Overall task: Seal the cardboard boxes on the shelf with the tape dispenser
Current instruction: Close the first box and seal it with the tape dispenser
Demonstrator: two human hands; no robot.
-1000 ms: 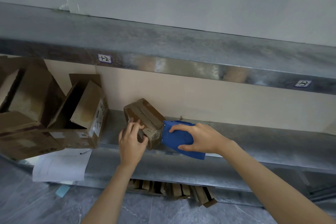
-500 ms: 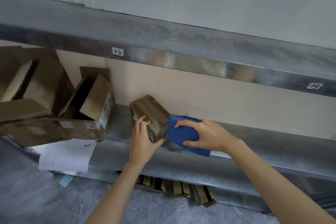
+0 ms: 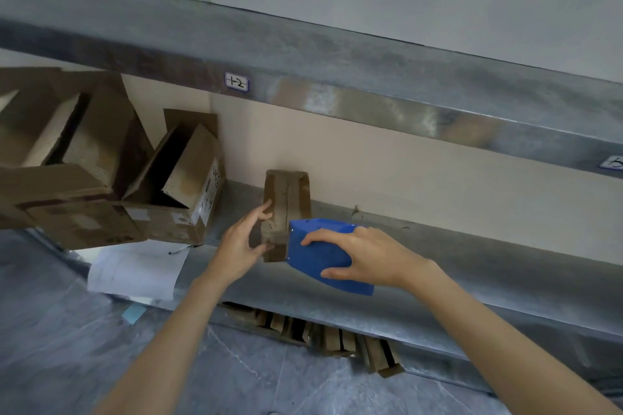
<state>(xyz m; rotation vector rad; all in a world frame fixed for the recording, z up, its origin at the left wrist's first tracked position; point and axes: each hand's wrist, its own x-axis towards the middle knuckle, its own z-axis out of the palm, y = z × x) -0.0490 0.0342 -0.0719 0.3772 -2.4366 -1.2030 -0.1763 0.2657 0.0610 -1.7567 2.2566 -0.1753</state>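
A small brown cardboard box (image 3: 286, 199) stands on the metal shelf (image 3: 438, 246), its taped seam facing me and running lengthwise. My left hand (image 3: 241, 246) touches the box's left side, index finger on the top edge and thumb at the lower front corner. My right hand (image 3: 367, 258) grips the blue tape dispenser (image 3: 317, 254), whose front edge sits against the near lower right end of the box. Two bigger cardboard boxes (image 3: 182, 185) with open flaps stand at the left of the same shelf.
The upper shelf (image 3: 337, 54) overhangs the working shelf and carries a label (image 3: 236, 81). A white sheet of paper (image 3: 135, 271) hangs over the shelf's front edge at left. Flattened cardboard (image 3: 330, 337) lies beneath the shelf, above a grey tiled floor.
The small box has turned from a diagonal lie to pointing straight away from me. My left hand slid from its top to its left side; the dispenser stayed at the box's near end.
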